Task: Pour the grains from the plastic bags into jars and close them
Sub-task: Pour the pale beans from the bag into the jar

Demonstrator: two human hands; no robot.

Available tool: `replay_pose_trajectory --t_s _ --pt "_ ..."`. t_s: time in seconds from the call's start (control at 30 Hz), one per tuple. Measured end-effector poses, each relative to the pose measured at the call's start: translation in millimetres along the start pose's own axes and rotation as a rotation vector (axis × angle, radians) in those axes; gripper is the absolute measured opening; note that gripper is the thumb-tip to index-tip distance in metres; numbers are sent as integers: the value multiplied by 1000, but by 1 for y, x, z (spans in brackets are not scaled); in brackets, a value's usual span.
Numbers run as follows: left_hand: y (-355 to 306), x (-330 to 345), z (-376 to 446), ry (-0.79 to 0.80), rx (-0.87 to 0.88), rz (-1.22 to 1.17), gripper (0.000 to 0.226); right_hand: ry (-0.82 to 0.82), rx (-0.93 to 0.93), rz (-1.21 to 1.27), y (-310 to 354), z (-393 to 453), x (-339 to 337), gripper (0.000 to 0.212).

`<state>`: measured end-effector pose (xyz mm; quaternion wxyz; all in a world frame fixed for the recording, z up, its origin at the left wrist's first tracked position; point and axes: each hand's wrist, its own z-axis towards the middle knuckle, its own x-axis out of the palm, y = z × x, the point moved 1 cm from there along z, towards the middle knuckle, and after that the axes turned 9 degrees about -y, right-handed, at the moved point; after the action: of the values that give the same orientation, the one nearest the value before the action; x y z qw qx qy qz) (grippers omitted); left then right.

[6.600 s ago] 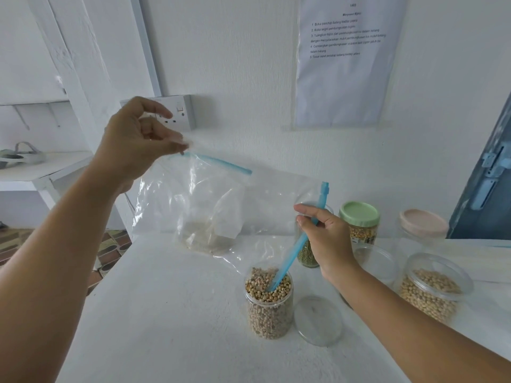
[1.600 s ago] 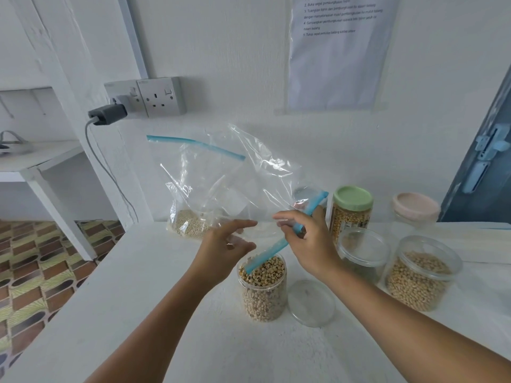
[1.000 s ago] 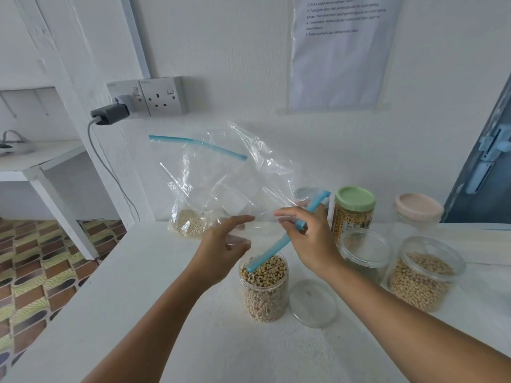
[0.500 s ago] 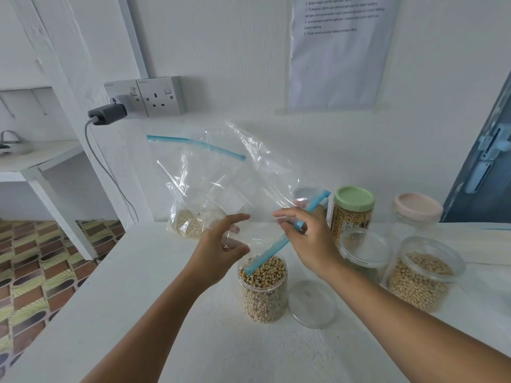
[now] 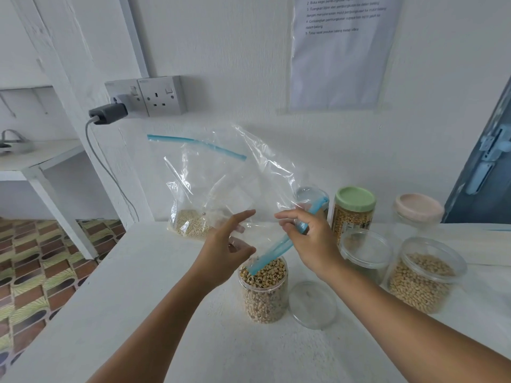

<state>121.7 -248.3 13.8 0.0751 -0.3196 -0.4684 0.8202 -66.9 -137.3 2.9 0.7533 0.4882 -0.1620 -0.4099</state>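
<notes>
An open jar of black-eyed beans [image 5: 264,297] stands on the white table [image 5: 138,294], filled nearly to the rim. My right hand [image 5: 312,244] grips the blue zip strip [image 5: 273,251] of a clear, empty-looking plastic bag [image 5: 265,183]; the strip's lower end dips into the jar mouth. My left hand [image 5: 221,250] hovers just left of the jar, index finger and thumb spread, at the bag's loose plastic. The jar's clear lid [image 5: 312,304] lies flat to its right. A second bag with pale small grains [image 5: 193,222] leans on the wall behind.
To the right stand an empty clear jar [image 5: 365,252], an open jar of soybeans [image 5: 423,275], a green-lidded jar [image 5: 354,208] and a pink-lidded jar [image 5: 419,211]. A charger [image 5: 109,113] hangs from the wall socket. The table's left edge drops to a tiled floor.
My left hand has let go of the bag's raised corner and come down beside the jar mouth. Over the last second both hands and the bag have barely moved.
</notes>
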Motion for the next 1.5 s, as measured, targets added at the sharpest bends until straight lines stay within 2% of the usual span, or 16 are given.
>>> replay_pose_trajectory --t_s 0.07,0.13,0.27,0.37,0.57,0.73,0.83,1.0,1.3,1.5 --pt "1 -4 -2 58 -57 -61 74 -3 -1 -10 -3 1 -1 29" --pt "0 -12 -7 45 -120 -167 69 -12 -1 -11 -6 3 -2 32" --pt "-1 -35 2 -215 -229 -527 48 1 1 14 -5 3 -3 30" --pt "1 -47 20 -332 -352 -714 34 14 -20 0 0 1 -4 30" --pt "-3 -51 33 -399 -307 -652 33 -50 -181 -104 -1 1 -2 38" --pt "-8 -57 37 -435 -346 -847 23 -115 -333 -129 5 3 -2 25" --pt "-12 -57 36 -392 -345 -844 24 -106 -330 -142 1 2 -3 29" --pt "-25 -60 36 -433 -204 -840 36 -140 -317 -128 -2 1 -4 29" --pt "-36 -61 37 -442 -111 -872 28 -190 -269 -108 -5 3 -5 21" --pt "-52 -63 39 -400 -21 -866 27 -149 -216 -88 -7 1 -4 21"
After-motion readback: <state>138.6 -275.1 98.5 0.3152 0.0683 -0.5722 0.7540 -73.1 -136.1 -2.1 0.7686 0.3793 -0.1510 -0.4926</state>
